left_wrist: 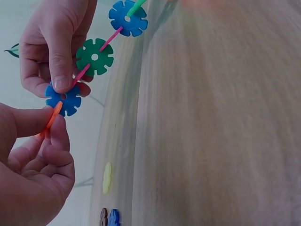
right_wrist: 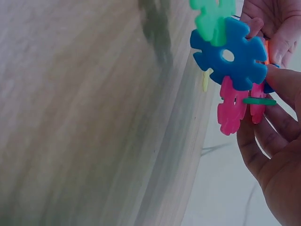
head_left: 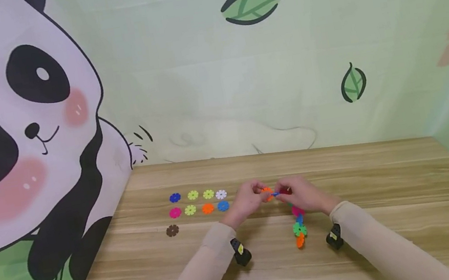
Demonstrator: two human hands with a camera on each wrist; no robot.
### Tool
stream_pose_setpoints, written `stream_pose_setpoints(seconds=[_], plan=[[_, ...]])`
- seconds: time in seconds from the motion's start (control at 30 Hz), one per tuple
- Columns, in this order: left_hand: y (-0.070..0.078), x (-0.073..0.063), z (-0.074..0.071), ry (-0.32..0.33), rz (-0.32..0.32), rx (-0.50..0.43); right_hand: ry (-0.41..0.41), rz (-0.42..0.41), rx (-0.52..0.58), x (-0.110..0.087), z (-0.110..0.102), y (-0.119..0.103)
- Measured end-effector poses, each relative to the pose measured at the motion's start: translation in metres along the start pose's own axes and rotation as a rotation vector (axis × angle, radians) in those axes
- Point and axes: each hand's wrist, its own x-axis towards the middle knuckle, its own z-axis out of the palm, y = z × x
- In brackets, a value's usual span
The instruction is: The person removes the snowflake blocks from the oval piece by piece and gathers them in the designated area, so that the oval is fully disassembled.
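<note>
In the head view, my left hand (head_left: pixel 249 200) and right hand (head_left: pixel 303 194) meet above the table. An orange notched plastic disc (left_wrist: pixel 54 116) is pinched between left thumb and fingers. My right hand pinches a blue notched disc (left_wrist: pixel 70 100), the end of a chain of interlocked discs. The orange disc's edge meets the blue one's rim; how deeply it is slotted I cannot tell. Beyond the blue disc run a pink disc (right_wrist: pixel 257 103), a dark green disc (left_wrist: pixel 86 60), another pink disc (right_wrist: pixel 230 110), a second blue disc (right_wrist: pixel 244 61) and a light green disc (head_left: pixel 299 229). An orange disc (head_left: pixel 301 240) ends the chain.
Loose notched discs lie in rows left of my hands, among them a dark blue one (head_left: pixel 175 198), a white one (head_left: pixel 221 194), a magenta one (head_left: pixel 175 212) and a brown one (head_left: pixel 172 230). The wooden table (head_left: pixel 393 191) meets a printed backdrop (head_left: pixel 181 92) behind.
</note>
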Motion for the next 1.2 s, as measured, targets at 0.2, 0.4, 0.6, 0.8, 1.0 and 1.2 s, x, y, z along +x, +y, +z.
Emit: stream_pose_setpoints(seconds=[0.2,0.4,0.6,0.8,1.0,1.2], plan=[[0.0020,0.0007,-0.0002,0.022,0.009,0.009,0.010,-0.024,-0.005,0.0004,0.0002,0.0002],[0.0026,0.0023,0.0016,0.039,0.014,0.015,-0.004,-0.009,-0.002,0.0011,0.0005,0.0027],[0.0052,0.0022,0.0022,0.061,0.009,0.038,-0.002,0.001,0.004,0.0021,-0.0006,0.0029],[0.0088,0.0026,0.0026,0.086,-0.002,0.096,-0.001,0.014,0.004,0.0019,-0.0018,0.0005],[0.0100,0.0031,0.0029,0.095,-0.014,0.093,-0.003,0.016,0.009,0.0027,-0.0024,-0.0009],[0.0100,0.0028,0.0014,0.099,-0.021,0.075,-0.006,0.009,0.002,0.0037,-0.0020,-0.0012]])
